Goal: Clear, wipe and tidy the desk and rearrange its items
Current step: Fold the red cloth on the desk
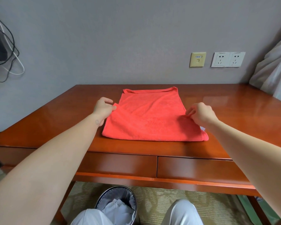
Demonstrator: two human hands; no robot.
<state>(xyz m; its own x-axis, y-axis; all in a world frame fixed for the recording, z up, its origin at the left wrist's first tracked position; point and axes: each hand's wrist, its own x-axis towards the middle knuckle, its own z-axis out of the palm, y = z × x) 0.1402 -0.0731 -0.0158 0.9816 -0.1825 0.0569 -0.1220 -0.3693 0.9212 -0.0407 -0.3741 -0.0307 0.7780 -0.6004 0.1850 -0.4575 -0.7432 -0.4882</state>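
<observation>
Red cloth [149,117] lies folded flat on desk [234,108]; left hand [104,109] pinches its left edge, right hand [201,113] pinches its right edge, raising a small fold

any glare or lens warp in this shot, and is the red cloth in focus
Head view: pale glare patches on the glossy desk, right of the red cloth. Head view: wide-angle warp splays and bends the desk's straight edges. Head view: the cloth and the wall sockets look sharp, the light is soft and even, with hardly any shadows.
</observation>
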